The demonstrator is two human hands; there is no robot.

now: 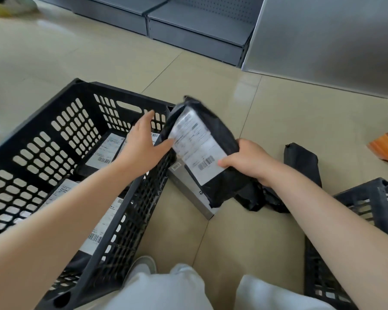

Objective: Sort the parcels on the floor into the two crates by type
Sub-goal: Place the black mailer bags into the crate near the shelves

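My right hand (pixel 248 158) grips the black plastic mailer bag with white label (pixel 197 148) above the floor beside the black slotted plastic crate (pixel 54 139), left hand (pixel 143 142) open touching it; limp bag could slip mid-handover, missing the crate.

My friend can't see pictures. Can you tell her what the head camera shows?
A person's right hand grips a black parcel bag with a white label, while the open left hand touches its edge above the left black crate, which already holds labelled parcels. More black bags lie on the tiled floor.
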